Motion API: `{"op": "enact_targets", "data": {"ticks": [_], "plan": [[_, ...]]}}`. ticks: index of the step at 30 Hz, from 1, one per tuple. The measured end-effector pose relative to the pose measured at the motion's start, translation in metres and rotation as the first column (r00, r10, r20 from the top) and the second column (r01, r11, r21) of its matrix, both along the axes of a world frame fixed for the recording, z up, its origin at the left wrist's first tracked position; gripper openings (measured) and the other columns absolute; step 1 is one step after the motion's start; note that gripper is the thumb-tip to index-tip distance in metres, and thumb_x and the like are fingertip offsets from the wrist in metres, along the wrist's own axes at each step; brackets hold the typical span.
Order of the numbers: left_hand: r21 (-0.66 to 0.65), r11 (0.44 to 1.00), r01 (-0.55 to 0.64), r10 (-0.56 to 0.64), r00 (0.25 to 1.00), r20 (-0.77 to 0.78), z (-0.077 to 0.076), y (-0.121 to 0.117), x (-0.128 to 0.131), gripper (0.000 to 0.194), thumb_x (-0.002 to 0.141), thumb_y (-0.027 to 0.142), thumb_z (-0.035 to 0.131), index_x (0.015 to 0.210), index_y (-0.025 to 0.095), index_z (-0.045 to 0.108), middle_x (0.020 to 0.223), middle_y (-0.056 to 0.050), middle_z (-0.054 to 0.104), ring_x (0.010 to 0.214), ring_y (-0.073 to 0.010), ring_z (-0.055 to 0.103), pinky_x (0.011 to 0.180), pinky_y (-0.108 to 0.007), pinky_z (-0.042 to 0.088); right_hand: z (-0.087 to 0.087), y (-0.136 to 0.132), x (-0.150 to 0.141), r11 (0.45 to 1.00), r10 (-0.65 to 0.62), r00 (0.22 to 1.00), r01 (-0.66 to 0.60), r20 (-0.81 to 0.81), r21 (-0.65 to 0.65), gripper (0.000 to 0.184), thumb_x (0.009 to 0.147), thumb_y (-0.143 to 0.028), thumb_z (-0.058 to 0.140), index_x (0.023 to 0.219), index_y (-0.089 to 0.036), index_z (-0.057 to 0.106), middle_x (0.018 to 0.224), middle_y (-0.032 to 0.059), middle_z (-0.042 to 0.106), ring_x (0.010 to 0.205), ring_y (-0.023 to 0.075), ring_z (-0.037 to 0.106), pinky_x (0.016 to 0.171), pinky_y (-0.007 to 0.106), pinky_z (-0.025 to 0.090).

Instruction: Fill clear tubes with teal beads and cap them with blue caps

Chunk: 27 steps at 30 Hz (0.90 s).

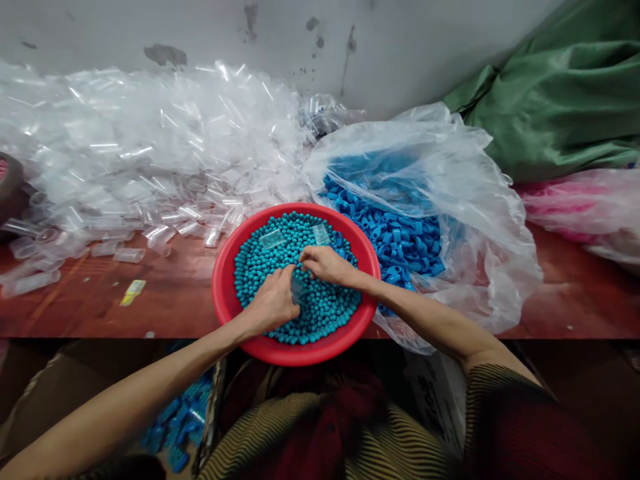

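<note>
On table (175,293): at left, heap (175,133) of clear tubes; at right, open bag (480,180) with blue parts (410,243). Between heap and bag, at table's front edge: red basin (223,287), filled with teal beads (250,267). Over beads: left hand (273,300), grasping clear tube (297,288); right hand (327,265), fingertips pinched together near left hand, contents impossible to tell. On beads, beyond hands: two loose tubes (273,239).

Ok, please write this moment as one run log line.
left hand: holds clear piece | right hand: above teal beads | red basin: holds beads | blue parts: in plastic bag
</note>
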<state>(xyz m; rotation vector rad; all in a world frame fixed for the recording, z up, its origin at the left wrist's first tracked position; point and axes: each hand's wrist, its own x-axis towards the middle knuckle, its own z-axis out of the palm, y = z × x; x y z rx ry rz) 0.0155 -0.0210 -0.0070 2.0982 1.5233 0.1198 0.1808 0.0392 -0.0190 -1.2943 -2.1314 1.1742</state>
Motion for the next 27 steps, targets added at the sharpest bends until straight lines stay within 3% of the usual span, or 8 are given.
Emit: {"op": "enact_targets", "data": {"ticks": [3,7,12,17,19,22,27], "plan": [[0.025,0.996,-0.084,0.087,0.973,-0.212,0.008,0.005,-0.012,0.069,0.065,0.019,0.058,0.13,0.007,0.036,0.117,-0.019,0.053,0.11,-0.0336,0.052,0.092,-0.041,0.041,0.001,0.028,-0.009,0.969,-0.1,0.992,0.114,-0.076,0.219,0.014,0.086,-0.019,0.048,0.079,-0.015,0.059,0.079,0.0009,0.061,0.077,0.0125,0.056,0.077,0.025,0.041],[-0.068,0.98,-0.186,0.158,0.942,-0.297,0.005,0.017,-0.025,0.069,0.065,0.02,0.06,0.128,0.005,0.037,0.117,-0.023,0.054,0.106,-0.0348,0.057,0.086,-0.039,0.044,-0.016,0.054,-0.021,0.947,-0.278,0.956,0.289,-0.093,0.136,0.018,0.089,-0.02,0.044,0.082,-0.015,0.06,0.089,0.0031,0.062,0.087,0.0136,0.054,0.086,0.025,0.038],[-0.226,0.923,-0.312,0.289,0.949,-0.128,-0.012,0.028,-0.024,0.076,0.053,0.015,0.066,0.124,0.011,0.038,0.107,-0.015,0.06,0.091,-0.0281,0.063,0.072,-0.032,0.046,-0.041,0.052,-0.023,0.938,-0.347,0.934,0.348,-0.081,-0.005,0.021,0.089,-0.026,0.047,0.08,-0.016,0.063,0.088,0.003,0.064,0.091,0.0157,0.057,0.091,0.028,0.038],[-0.262,0.906,-0.332,0.354,0.934,0.041,-0.032,0.034,-0.008,0.063,0.053,0.019,0.067,0.111,0.013,0.041,0.084,-0.006,0.062,0.073,-0.0221,0.062,0.062,-0.031,0.048,-0.059,0.051,-0.027,0.862,-0.492,0.868,0.475,-0.065,-0.179,0.039,0.091,-0.044,0.039,0.091,-0.018,0.068,0.092,0.005,0.069,0.096,0.02,0.061,0.094,0.035,0.041],[-0.264,0.901,-0.344,0.389,0.911,0.139,-0.037,0.035,0.001,0.063,0.055,0.02,0.068,0.11,0.012,0.039,0.087,-0.007,0.062,0.075,-0.0222,0.062,0.066,-0.033,0.05,-0.061,0.05,-0.029,0.829,-0.537,0.839,0.508,-0.082,-0.232,0.046,0.091,-0.048,0.035,0.102,-0.017,0.067,0.1,0.0066,0.069,0.099,0.0203,0.061,0.095,0.037,0.043],[-0.234,0.911,-0.34,0.404,0.852,0.333,-0.043,0.036,0.013,0.07,0.055,0.017,0.069,0.116,0.014,0.036,0.105,-0.009,0.061,0.095,-0.0219,0.062,0.086,-0.035,0.05,-0.058,0.045,-0.031,0.816,-0.559,0.819,0.514,-0.133,-0.265,0.051,0.092,-0.051,0.031,0.11,-0.017,0.064,0.105,0.007,0.069,0.099,0.0195,0.062,0.094,0.037,0.045],[-0.085,0.951,-0.296,0.263,0.64,0.722,-0.057,0.042,0.028,0.078,0.053,0.02,0.073,0.122,0.015,0.039,0.125,-0.012,0.053,0.124,-0.0252,0.046,0.112,-0.041,0.029,-0.044,0.033,-0.033,0.843,-0.531,0.82,0.485,-0.215,-0.231,0.043,0.092,-0.045,0.034,0.106,-0.018,0.064,0.106,0.0035,0.068,0.099,0.0155,0.061,0.093,0.031,0.046]]}}
